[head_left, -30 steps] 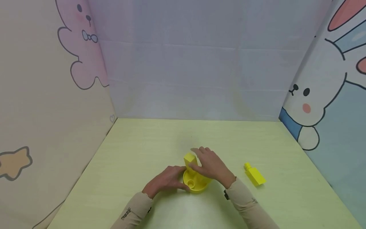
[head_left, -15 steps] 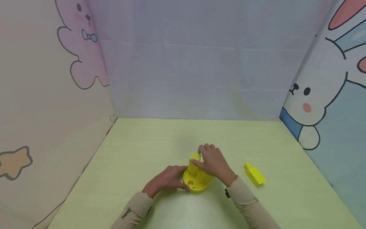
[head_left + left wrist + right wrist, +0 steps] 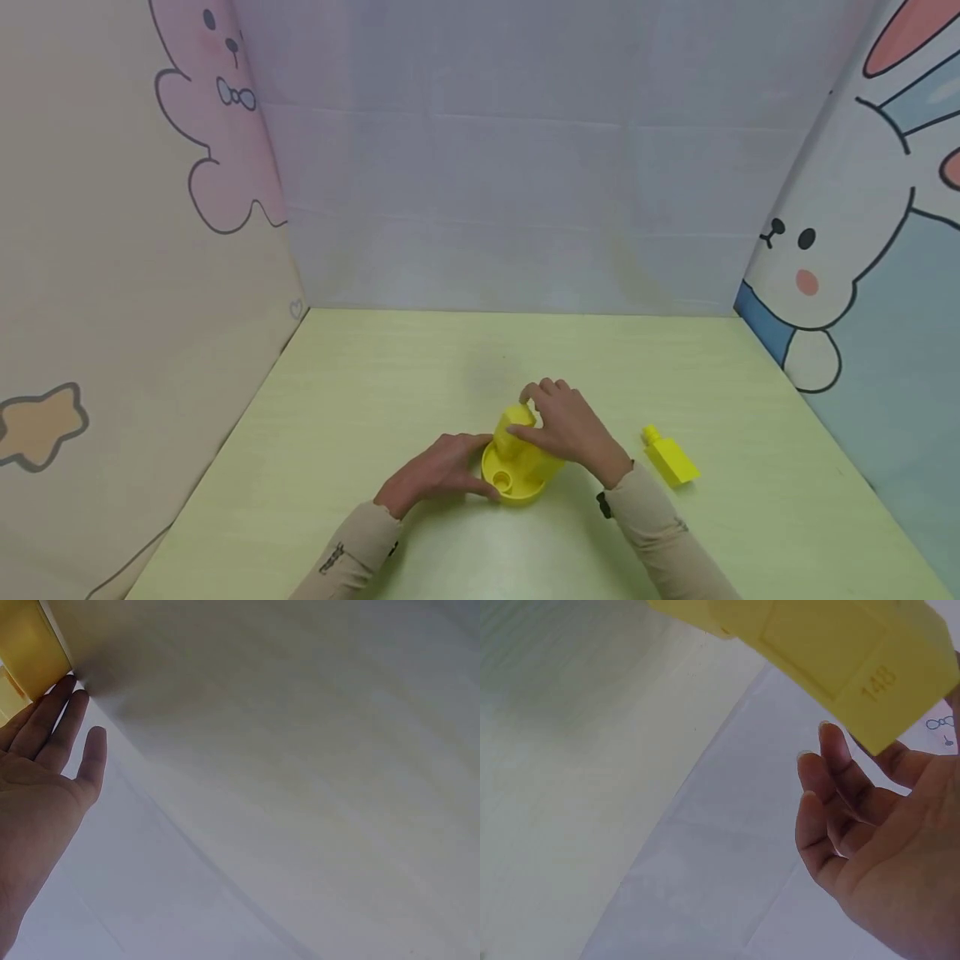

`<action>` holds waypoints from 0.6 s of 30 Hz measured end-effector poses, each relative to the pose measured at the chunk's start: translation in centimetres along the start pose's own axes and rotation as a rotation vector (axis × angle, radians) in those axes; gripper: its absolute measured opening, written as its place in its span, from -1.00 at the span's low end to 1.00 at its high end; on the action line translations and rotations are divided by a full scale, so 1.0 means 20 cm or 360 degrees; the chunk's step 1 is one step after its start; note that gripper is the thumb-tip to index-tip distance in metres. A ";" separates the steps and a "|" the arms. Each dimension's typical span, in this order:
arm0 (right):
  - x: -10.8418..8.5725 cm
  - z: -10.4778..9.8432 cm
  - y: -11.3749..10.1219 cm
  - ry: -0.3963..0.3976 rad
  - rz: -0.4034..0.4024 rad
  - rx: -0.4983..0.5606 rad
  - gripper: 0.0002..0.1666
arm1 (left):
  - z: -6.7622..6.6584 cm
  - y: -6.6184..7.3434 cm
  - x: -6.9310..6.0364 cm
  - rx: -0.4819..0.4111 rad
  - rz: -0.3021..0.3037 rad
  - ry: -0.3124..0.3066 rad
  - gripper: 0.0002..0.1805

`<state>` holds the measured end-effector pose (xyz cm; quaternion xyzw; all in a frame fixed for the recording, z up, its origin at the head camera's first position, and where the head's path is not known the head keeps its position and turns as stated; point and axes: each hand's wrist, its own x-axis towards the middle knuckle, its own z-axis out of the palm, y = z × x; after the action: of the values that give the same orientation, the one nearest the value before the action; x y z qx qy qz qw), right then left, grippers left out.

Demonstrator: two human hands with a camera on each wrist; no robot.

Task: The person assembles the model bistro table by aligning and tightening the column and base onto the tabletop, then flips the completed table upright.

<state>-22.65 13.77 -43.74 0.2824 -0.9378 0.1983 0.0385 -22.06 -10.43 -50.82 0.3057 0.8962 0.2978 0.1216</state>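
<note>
A shallow, round yellow base [image 3: 517, 501] sits on the table, with an open ring-shaped socket [image 3: 502, 481] at its near side. My left hand [image 3: 438, 475] holds the base from the left, thumb in front and fingers behind. In the left wrist view its fingertips [image 3: 75, 690] touch the yellow wall low down. A faceted yellow block [image 3: 513, 419] stands at the back of the base, and my right hand [image 3: 570, 429] pinches its upper part. Partly hidden below that hand is another yellow block [image 3: 551, 468]. The right wrist view has a yellow block marked 148 [image 3: 840, 660] close up.
A loose yellow block [image 3: 671, 461] with a round peg on one end lies on the table to the right of my right hand. Printed cloth walls enclose the table [image 3: 375, 375] at the back and both sides.
The standing block has turned and shifted a little to the right. My right hand has moved slightly right, its fingers curling around the block's top. The left hand stays in place.
</note>
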 end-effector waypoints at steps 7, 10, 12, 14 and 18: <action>-0.02 -0.01 -0.02 -0.0025 0.0019 -0.0079 -0.51 | 0.00 0.00 -0.01 0.0003 0.0013 0.0014 -0.13; -0.03 0.01 -0.04 0.0002 0.0051 -0.0158 -0.55 | 0.00 0.00 -0.01 0.0005 0.0002 0.0011 -0.11; -0.03 0.02 -0.05 0.0026 0.0070 -0.0199 -0.50 | 0.00 0.00 -0.01 0.0001 -0.0002 0.0009 -0.11; -0.04 0.03 -0.05 0.0039 0.0059 -0.0200 -0.45 | 0.00 0.00 -0.01 -0.0006 -0.0007 0.0004 -0.11; -0.05 0.02 -0.04 0.0038 -0.0064 -0.0080 -0.36 | 0.00 0.00 -0.01 -0.0002 0.0012 0.0005 -0.11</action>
<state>-21.39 13.60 -44.03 0.2976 -0.9361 0.1771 0.0609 -21.96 -10.63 -50.84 0.3085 0.8950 0.2993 0.1193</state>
